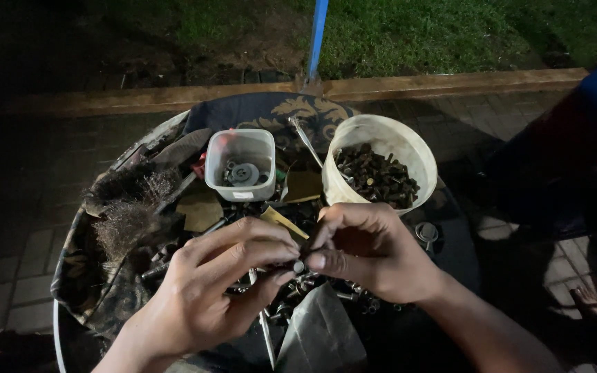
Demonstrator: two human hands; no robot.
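My left hand (219,287) and my right hand (371,252) meet over the middle of a round tray (63,331). Their fingertips pinch one small metal bolt (299,266) between them. Below the hands lies a heap of loose bolts and nuts (312,287) on the tray. A round white tub (409,155) holding several dark bolts stands just beyond my right hand. A clear square container (242,148) with a few metal washers stands beyond my left hand.
A patterned dark cloth (271,110) lines the tray. A wad of steel wool (129,204) lies at the left. A wrench (305,138) rests between the containers. A grey plastic bag (319,335) lies at the front. Another person's foot (589,297) shows at the right. Grass and a blue pole (318,34) lie behind.
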